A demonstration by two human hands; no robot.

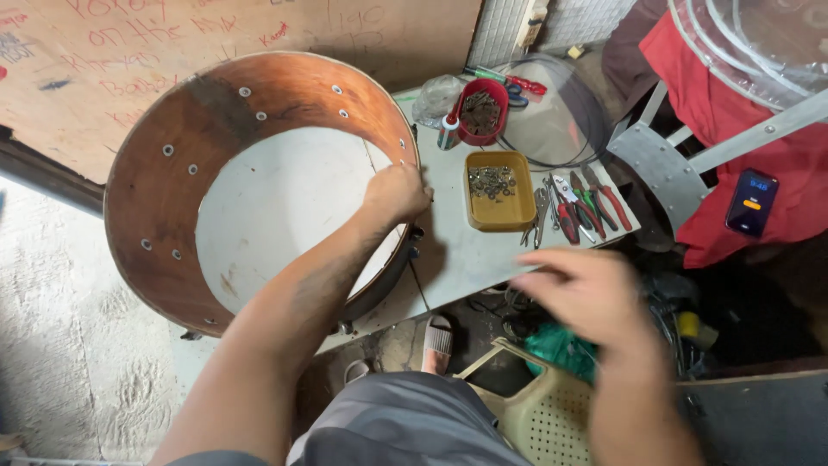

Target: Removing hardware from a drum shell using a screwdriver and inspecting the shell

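Head view, left to right. Drum shell (172, 164) lies open side up, half on the desk (457, 250), half overhanging the floor; tilted toward me so the inner wall and its bolt holes are reachable. Left hand (395, 194) is closed over the shell's near-right rim, fingers curled outward over the edge, apparently steadying it. What the fingertips touch on the outer side is hidden by the rim.

Yellow tray (498, 192) of small metal fittings sits just right of the shell, within easy reach. Red cup (483, 110) of hardware behind it. Pliers (582, 207) lie in a row at the desk's right edge.

Right hand (586, 293) hovers below the desk edge, motion-blurred; fingers loosely spread, nothing visibly held, though blur leaves this uncertain. Phone (750, 203) rests on red cloth (776, 147), far right.
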